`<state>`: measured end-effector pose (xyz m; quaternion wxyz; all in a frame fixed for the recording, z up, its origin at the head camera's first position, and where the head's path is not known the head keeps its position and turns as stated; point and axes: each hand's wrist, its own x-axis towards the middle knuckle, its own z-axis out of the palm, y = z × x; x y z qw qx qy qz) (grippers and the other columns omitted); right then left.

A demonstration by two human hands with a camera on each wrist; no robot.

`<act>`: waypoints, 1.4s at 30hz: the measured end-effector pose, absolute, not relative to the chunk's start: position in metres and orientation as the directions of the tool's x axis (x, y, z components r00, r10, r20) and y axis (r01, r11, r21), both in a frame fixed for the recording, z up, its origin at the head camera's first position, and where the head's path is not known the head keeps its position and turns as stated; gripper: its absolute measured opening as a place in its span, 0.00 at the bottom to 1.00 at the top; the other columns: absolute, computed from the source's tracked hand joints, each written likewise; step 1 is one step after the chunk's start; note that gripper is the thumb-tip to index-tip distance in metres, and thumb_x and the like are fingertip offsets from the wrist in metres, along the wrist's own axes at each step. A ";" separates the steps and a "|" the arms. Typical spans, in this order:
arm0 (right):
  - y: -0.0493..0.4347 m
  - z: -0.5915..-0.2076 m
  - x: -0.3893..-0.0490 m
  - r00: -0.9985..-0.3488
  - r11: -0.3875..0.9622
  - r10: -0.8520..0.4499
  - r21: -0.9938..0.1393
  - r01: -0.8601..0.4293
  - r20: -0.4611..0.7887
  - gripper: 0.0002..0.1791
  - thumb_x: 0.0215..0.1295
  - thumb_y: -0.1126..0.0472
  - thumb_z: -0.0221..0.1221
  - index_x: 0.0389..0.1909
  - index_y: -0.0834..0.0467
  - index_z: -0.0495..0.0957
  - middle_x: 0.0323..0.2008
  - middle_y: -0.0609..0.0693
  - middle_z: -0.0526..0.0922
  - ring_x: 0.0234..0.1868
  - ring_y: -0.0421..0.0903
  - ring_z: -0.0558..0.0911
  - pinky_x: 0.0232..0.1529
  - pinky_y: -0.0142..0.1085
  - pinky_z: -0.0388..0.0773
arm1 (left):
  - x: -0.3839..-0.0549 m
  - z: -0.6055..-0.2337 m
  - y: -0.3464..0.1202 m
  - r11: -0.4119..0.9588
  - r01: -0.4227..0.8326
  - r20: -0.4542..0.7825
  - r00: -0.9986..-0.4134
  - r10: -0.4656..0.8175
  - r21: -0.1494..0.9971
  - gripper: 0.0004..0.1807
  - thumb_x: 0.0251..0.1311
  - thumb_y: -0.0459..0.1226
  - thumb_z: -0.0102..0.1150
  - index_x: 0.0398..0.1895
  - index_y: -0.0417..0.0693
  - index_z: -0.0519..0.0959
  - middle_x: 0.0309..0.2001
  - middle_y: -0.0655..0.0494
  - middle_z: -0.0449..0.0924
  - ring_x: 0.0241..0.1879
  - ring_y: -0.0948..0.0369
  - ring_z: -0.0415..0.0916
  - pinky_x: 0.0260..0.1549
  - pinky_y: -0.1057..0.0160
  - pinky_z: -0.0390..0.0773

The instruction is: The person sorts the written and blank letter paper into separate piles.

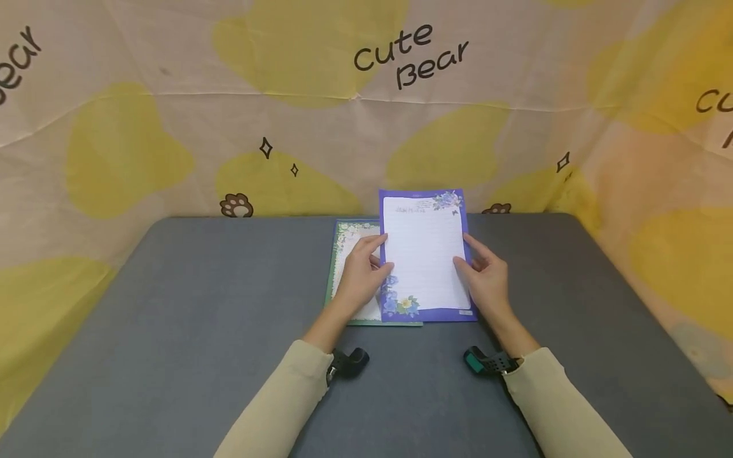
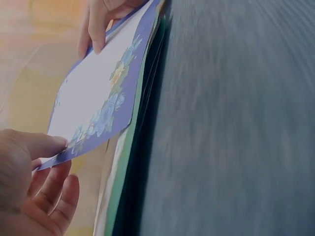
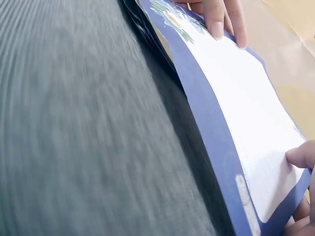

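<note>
A purple-bordered sheet of letter paper point(image 1: 426, 254) with blue flowers at two corners and faint lines is held between both hands. At its left edge my left hand point(image 1: 363, 268) pinches it, thumb on top and fingers beneath, as the left wrist view shows. My right hand point(image 1: 485, 277) pinches the right edge the same way, its thumb point(image 3: 299, 155) lying on the white area. Beneath and to the left is a green-bordered flowered sheet point(image 1: 359, 313), partly covered by the purple one. In the left wrist view the purple sheet is tilted above the green edge point(image 2: 125, 162).
The sheets are over a grey table point(image 1: 229, 305), near its far edge. Behind it hangs a cream and yellow cloth point(image 1: 321, 127) printed with words and paw marks. Each wrist wears a dark strap with a small device, the left one point(image 1: 349, 364) and the right one point(image 1: 489, 361).
</note>
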<state>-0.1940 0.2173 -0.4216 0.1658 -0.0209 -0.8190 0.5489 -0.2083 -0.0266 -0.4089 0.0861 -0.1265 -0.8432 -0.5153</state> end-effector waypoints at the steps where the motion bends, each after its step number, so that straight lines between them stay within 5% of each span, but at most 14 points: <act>1: 0.221 -0.423 -0.194 -0.943 0.401 0.216 -0.904 -0.150 0.252 0.27 0.69 0.61 0.63 0.69 0.50 0.74 0.72 0.51 0.73 0.68 0.46 0.75 0.67 0.46 0.76 | -0.209 -0.409 -0.023 0.438 0.299 0.271 -0.954 0.128 0.848 0.32 0.60 0.29 0.67 0.70 0.44 0.73 0.66 0.45 0.74 0.35 0.58 0.79 0.40 0.62 0.84; 11: 0.249 -0.424 -0.195 -0.919 0.544 0.264 -0.832 -0.109 0.293 0.28 0.66 0.63 0.64 0.68 0.54 0.75 0.70 0.53 0.75 0.64 0.54 0.79 0.64 0.49 0.78 | -0.211 -0.413 0.014 0.449 0.288 0.238 -0.957 0.166 0.846 0.32 0.60 0.29 0.66 0.70 0.42 0.73 0.68 0.46 0.73 0.36 0.59 0.80 0.36 0.68 0.82; 19: 0.262 -0.424 -0.195 -0.917 0.627 0.257 -0.775 -0.081 0.304 0.28 0.66 0.64 0.61 0.69 0.57 0.74 0.71 0.57 0.74 0.70 0.60 0.74 0.68 0.54 0.73 | -0.210 -0.414 0.037 0.563 0.270 0.207 -0.963 0.174 0.781 0.30 0.62 0.30 0.65 0.69 0.42 0.73 0.68 0.45 0.74 0.31 0.64 0.77 0.31 0.70 0.78; 23: 0.264 -0.426 -0.197 -0.925 0.672 0.234 -0.738 -0.069 0.300 0.28 0.66 0.64 0.60 0.69 0.59 0.73 0.70 0.60 0.74 0.70 0.62 0.74 0.68 0.55 0.72 | -0.210 -0.415 0.043 0.638 0.249 0.187 -0.968 0.164 0.728 0.29 0.62 0.32 0.65 0.69 0.42 0.74 0.67 0.45 0.76 0.48 0.55 0.84 0.50 0.60 0.84; 28: 0.262 -0.426 -0.197 -0.947 0.760 0.190 -0.649 -0.025 0.259 0.29 0.68 0.61 0.58 0.70 0.60 0.72 0.70 0.62 0.73 0.71 0.64 0.71 0.71 0.59 0.68 | -0.210 -0.418 0.046 0.694 0.211 0.137 -0.977 0.161 0.688 0.28 0.63 0.34 0.65 0.68 0.42 0.74 0.67 0.46 0.77 0.68 0.50 0.74 0.67 0.53 0.74; 42: 0.264 -0.428 -0.193 -0.978 0.912 0.092 -0.410 0.007 0.187 0.29 0.73 0.51 0.54 0.68 0.64 0.72 0.70 0.68 0.69 0.70 0.71 0.64 0.68 0.67 0.57 | -0.207 -0.418 0.057 0.842 0.233 0.137 -0.972 0.190 0.486 0.22 0.66 0.46 0.63 0.60 0.48 0.82 0.67 0.48 0.77 0.58 0.50 0.76 0.56 0.54 0.78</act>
